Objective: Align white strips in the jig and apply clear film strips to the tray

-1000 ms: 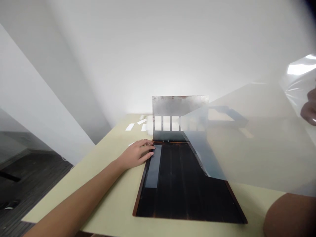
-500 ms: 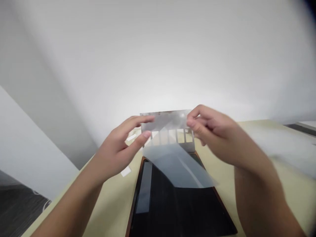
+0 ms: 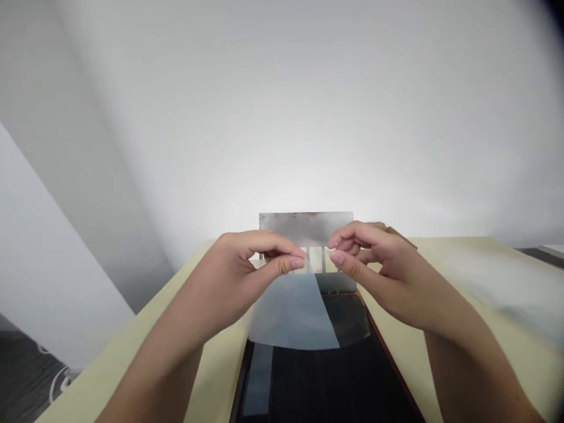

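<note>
My left hand (image 3: pixel 249 270) pinches the upper edge of a thin translucent film (image 3: pixel 291 311) between thumb and index finger. The film hangs over a black flat panel with an orange-brown edge (image 3: pixel 321 382). A bluish area covers its left and middle; to the right of a slanting line it looks clear. My right hand (image 3: pixel 374 258) is beside the film's upper right, thumb and index finger slightly apart, with nothing clearly between them. Behind both hands stands a grey metal plate (image 3: pixel 304 226) with a row of rectangular openings, partly hidden by the fingers.
A pale strip (image 3: pixel 258 382) lies along the panel's left side. The panel rests on a pale yellow tabletop (image 3: pixel 211 364). A white wall (image 3: pixel 282 117) rises behind the table. White cables (image 3: pixel 61 379) are on the dark floor at the lower left.
My left hand has moved right and closed on the film. My right hand's fingers have parted from the film's corner. The film now hangs straighter, its lower edge shifted left.
</note>
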Tool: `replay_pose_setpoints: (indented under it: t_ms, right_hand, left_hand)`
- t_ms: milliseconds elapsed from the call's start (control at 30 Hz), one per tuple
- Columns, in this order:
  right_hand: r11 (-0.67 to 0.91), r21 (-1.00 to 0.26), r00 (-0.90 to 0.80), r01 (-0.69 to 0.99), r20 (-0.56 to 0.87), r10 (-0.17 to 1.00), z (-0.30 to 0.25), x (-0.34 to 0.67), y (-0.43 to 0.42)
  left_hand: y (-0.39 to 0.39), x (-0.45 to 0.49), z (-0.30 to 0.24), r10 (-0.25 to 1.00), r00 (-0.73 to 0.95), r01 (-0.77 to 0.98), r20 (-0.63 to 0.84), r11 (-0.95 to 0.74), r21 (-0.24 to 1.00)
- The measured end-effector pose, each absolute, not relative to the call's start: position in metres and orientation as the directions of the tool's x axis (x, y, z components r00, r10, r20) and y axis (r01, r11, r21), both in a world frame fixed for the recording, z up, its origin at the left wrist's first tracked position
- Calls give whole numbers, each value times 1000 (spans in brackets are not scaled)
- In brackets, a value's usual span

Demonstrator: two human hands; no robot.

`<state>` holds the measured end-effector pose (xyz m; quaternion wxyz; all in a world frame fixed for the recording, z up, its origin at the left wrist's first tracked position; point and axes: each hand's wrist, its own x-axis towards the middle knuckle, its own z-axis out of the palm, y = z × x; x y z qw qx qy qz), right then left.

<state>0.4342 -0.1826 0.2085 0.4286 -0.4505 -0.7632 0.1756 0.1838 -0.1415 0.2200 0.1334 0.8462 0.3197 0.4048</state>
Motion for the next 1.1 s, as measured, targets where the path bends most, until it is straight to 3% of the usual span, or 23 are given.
replay_pose_setpoints:
  t_ms: [233, 400, 533, 667, 800, 967, 1100]
  right_hand:
    - [607, -654, -295, 452, 533, 793, 210, 428, -187]
    - [561, -745, -362, 361, 443, 820, 210, 430, -189]
    - [552, -726, -311, 409, 459, 833, 209, 429, -191]
    - [518, -780, -394, 351, 378, 837, 207, 428, -192]
    - [515, -750, -310, 414, 415, 855, 207, 427, -192]
    - [493, -801, -396, 340, 354, 848, 208, 428, -191]
    - [495, -769, -329, 405, 383, 863, 208, 428, -192]
  left_hand:
    - [-152, 192, 221, 613, 548, 397, 569, -789, 469]
    - [-158, 193, 222, 585, 566, 390, 581, -811, 436]
    - [-162, 196, 222, 583, 565, 400, 583, -812, 425]
    - [-166, 198, 224, 612, 565, 417, 554, -790, 449]
    - [-168, 198, 225, 632, 556, 436, 541, -775, 457]
    - [-167, 197, 224, 622, 562, 427, 545, -783, 453]
    - [-166, 197, 223, 615, 560, 432, 555, -789, 437]
